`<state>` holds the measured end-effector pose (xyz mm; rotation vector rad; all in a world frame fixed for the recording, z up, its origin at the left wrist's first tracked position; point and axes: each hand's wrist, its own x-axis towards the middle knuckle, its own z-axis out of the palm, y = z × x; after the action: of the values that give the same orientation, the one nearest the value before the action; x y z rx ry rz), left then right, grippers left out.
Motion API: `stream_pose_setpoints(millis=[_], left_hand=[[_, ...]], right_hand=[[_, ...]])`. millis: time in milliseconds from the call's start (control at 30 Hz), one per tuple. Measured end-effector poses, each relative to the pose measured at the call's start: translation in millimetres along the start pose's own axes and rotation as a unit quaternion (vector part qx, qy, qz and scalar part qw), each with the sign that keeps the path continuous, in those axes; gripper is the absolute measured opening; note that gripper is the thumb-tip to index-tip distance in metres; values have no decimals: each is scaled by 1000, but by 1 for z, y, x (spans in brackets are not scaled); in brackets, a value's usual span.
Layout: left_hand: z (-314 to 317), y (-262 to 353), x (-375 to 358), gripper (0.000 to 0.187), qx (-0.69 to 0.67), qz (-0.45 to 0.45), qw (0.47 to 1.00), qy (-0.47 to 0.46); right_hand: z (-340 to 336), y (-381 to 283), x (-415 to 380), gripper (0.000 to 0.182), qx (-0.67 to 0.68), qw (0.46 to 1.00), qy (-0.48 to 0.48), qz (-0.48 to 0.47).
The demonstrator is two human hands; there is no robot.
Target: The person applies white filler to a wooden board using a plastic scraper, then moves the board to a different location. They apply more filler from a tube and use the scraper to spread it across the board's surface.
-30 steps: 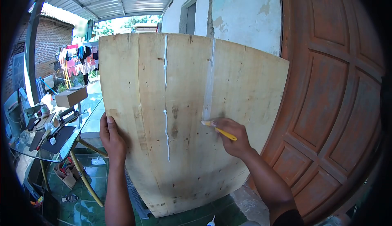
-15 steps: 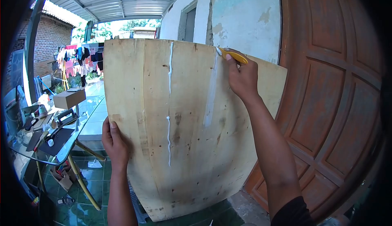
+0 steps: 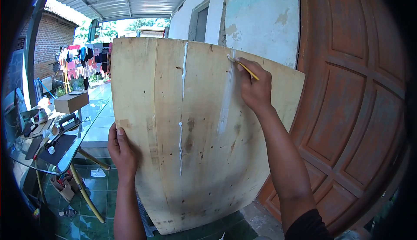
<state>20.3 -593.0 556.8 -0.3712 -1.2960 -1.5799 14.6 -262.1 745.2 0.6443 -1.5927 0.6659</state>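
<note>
The board (image 3: 204, 153) stands tilted across the middle of the frame, with the brown door (image 3: 334, 105) filling the right side and the glass-topped bench (image 3: 92, 119) at lower left. The right hand (image 3: 257, 83), in the upper middle, is closed around the yellow tool (image 3: 246, 69), over the board's face and near its top edge. The left hand (image 3: 123, 151) grips the board's left edge, its thumb on the front face. A pale smear (image 3: 226, 101) runs down from the tool's white tip area, left of the right forearm. Left of it, a thin white bead (image 3: 180, 146) descends in two stretches, between the two hands.
</note>
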Motion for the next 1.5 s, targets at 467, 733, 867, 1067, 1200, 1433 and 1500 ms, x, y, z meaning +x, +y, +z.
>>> stream_pose_setpoints(millis=[467, 733, 867, 1067, 1200, 1433, 1500], left_hand=[[0, -6, 1, 42, 2, -8, 1000, 14], [1, -7, 1, 41, 28, -6, 999, 27], [2, -7, 1, 41, 44, -4, 999, 30], [2, -14, 3, 42, 52, 3, 998, 34], [2, -11, 4, 43, 53, 5, 998, 28], [0, -13, 3, 43, 30, -1, 999, 13], [1, -10, 2, 41, 30, -9, 999, 8]], right_hand=[[-20, 25, -37, 49, -47, 985, -92, -137], [-18, 36, -127, 40, -69, 972, -148, -168], [-18, 37, -178, 37, -71, 971, -175, -146], [-32, 37, -185, 46, 33, 975, -217, -46], [-21, 31, -133, 47, 16, 992, -106, -74], [2, 12, -191, 42, -19, 986, -128, -103], [4, 3, -194, 41, 26, 978, -189, -78]])
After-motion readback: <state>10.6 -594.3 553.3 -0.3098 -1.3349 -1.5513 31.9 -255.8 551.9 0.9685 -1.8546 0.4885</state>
